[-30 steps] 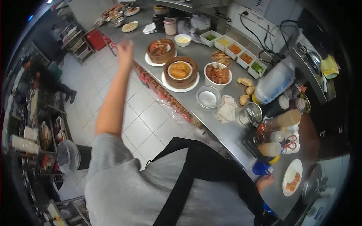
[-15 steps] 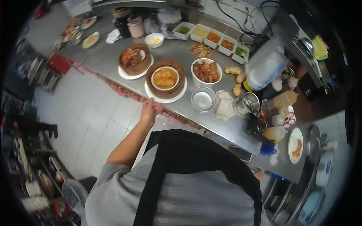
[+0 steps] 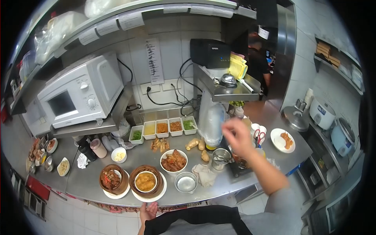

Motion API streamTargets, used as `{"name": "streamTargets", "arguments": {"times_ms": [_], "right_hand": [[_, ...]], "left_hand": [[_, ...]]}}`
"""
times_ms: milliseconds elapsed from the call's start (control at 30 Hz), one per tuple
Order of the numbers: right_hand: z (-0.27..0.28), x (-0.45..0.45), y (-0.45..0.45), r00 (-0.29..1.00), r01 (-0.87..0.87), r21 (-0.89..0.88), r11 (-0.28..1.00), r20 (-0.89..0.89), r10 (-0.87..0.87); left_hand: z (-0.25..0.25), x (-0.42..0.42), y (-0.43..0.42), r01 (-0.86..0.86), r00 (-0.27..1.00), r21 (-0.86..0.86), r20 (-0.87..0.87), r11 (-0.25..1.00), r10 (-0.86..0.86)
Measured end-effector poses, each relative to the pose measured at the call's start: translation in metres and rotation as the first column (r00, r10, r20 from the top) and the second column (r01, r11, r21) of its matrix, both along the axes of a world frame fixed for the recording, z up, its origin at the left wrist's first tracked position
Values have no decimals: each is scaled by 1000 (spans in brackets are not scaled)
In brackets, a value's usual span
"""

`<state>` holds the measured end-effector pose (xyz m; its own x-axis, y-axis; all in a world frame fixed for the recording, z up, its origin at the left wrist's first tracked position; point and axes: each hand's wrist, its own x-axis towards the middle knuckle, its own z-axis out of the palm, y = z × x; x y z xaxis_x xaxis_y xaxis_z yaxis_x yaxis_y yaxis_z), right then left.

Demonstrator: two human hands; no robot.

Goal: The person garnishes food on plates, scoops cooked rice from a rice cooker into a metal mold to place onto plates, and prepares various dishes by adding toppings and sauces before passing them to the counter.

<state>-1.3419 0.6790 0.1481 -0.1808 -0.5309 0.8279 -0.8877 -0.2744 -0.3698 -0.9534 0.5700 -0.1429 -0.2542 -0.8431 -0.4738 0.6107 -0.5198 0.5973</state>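
Note:
My left hand (image 3: 149, 211) is at the counter's front edge, just below the white plate (image 3: 163, 190) under a bamboo steamer (image 3: 132, 180). Its fingers are partly curled; whether they grip the plate or the edge cannot be made out. Inside that steamer sits a bowl of golden-brown food (image 3: 145, 181). My right hand (image 3: 239, 135) is raised over the counter's right part, in front of a plastic-covered upright thing (image 3: 213, 123) and below the call bell (image 3: 228, 80). Its bent fingers are smeared by motion, and nothing distinct shows in them.
A second steamer (image 3: 113, 179), a bowl of braised meat (image 3: 174, 160) and a metal bowl (image 3: 186, 183) stand nearby. Behind are topping tubs (image 3: 162, 128) and a microwave (image 3: 84, 92). Scissors (image 3: 259, 136) and a plate of food (image 3: 282, 140) lie right. A person (image 3: 256, 66) stands beyond.
The view has lifted, bringing the shelf, microwave and printer into sight. My right hand has risen from low at my side to above the counter. My left hand stays by the steamer plate.

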Motion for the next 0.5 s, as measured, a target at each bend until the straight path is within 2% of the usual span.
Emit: {"name": "streamTargets", "arguments": {"times_ms": [33, 100, 133, 167, 200, 267, 300, 333, 367, 467, 500], "right_hand": [[30, -3, -15, 998, -49, -8, 999, 45, 49], [82, -16, -58, 940, -302, -56, 952, 151, 307], [113, -21, -81, 902, -423, -52, 905, 76, 426], [146, -19, -101, 867, -486, -7, 874, 124, 483], [175, -25, -126, 858, -509, 9, 861, 85, 507], [227, -35, -172, 897, -382, -32, 924, -254, 362], [245, -38, -195, 887, -461, -70, 885, -9, 462], [259, -47, -223, 876, -459, -219, 861, 51, 480], [270, -57, -248, 925, -351, -387, 852, -3, 380], [284, -52, -268, 879, -323, -576, 751, 113, 464], [286, -50, -269, 895, -289, -592, 752, 111, 432]], "left_hand": [[-5, 5, -4, 60, 998, 2, -32, 998, -60], [5, 11, 2, 62, 994, 18, 85, 998, -64], [8, 15, 3, 64, 987, 26, 146, 998, -67], [5, 22, 2, 41, 978, 12, 203, 999, -43], [4, 29, 3, 12, 975, -37, 224, 999, -3], [7, 42, 10, -38, 962, -136, 262, 990, 73], [11, 46, 14, -80, 957, -148, 264, 986, 118], [16, 49, 20, -124, 950, -160, 266, 979, 164], [20, 50, 27, -168, 941, -172, 267, 971, 210], [21, 50, 47, -239, 911, -162, 303, 957, 278], [21, 49, 52, -253, 911, -143, 298, 957, 286]]}}
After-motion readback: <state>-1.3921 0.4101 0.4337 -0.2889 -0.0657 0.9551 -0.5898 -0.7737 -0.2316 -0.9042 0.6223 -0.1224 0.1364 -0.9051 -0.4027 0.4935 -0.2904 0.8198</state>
